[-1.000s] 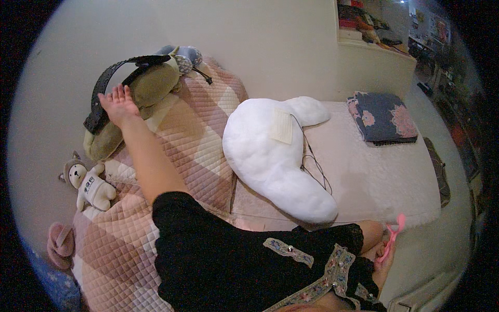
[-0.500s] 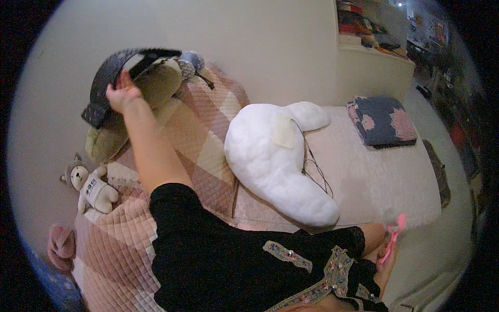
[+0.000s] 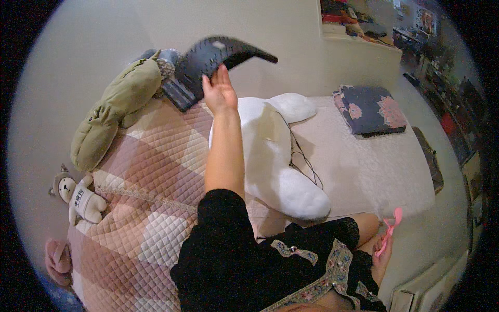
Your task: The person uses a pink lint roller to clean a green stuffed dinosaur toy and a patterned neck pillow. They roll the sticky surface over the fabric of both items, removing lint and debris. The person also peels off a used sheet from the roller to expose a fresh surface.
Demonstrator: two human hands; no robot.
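Note:
My left hand reaches out over the bed and holds up a black curved board with rows of slits, which looks like a back stretcher. Its palm shows, with the fingers against the board's lower edge. Below and to the right of it lies a large white plush cushion, partly hidden by my forearm. At the lower right, my right hand is closed round the handle of a pink tool with a rounded tip. Exactly what kind of tool it is I cannot make out.
A green plush crocodile lies along the wall, with a small white plush bear nearer. A quilted cover spreads over the bed's left part. A dark cable trails beside the cushion; a folded floral blanket lies at the far right.
The black curved board has moved right in my left hand, off the green plush crocodile, which now shows fully. My right hand still holds the pink tool.

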